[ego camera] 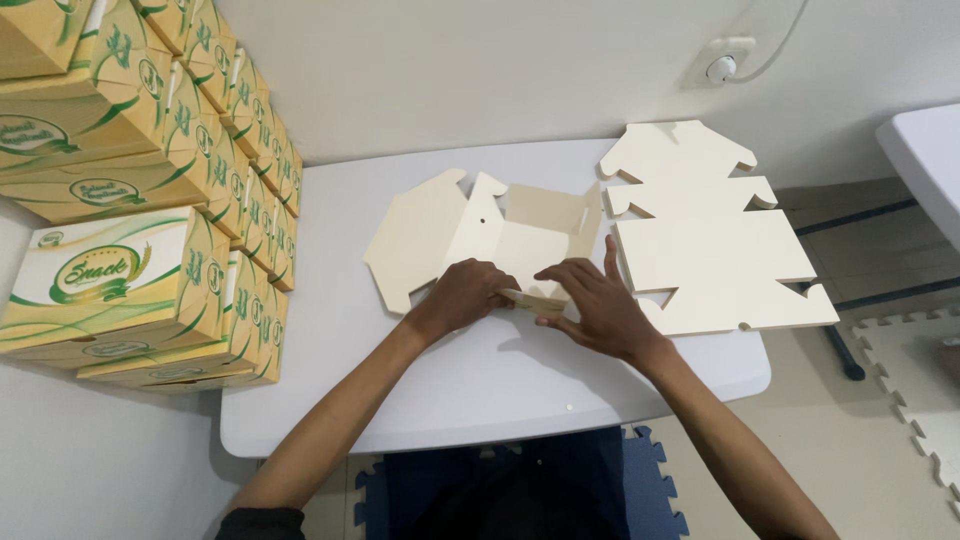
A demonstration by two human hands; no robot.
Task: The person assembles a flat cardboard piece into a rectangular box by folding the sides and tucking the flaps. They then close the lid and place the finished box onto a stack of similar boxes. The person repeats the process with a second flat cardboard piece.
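Note:
A cream cardboard box blank (520, 235), partly folded up, lies on the white table (480, 385); its lid flap (412, 240) spreads flat to the left. My left hand (468, 293) presses on the near wall of the box, fingers curled over a flap. My right hand (592, 300) pinches the same near flap from the right, its index finger raised against the right wall. Right of it lies a stack of flat, unfolded box blanks (705, 225).
Finished yellow-and-green printed boxes (140, 200) are stacked high along the left side of the table. A wall socket with a cable (722, 66) sits on the back wall. Foam floor mats (915, 375) lie at the right; another white table edge (930, 150) shows there.

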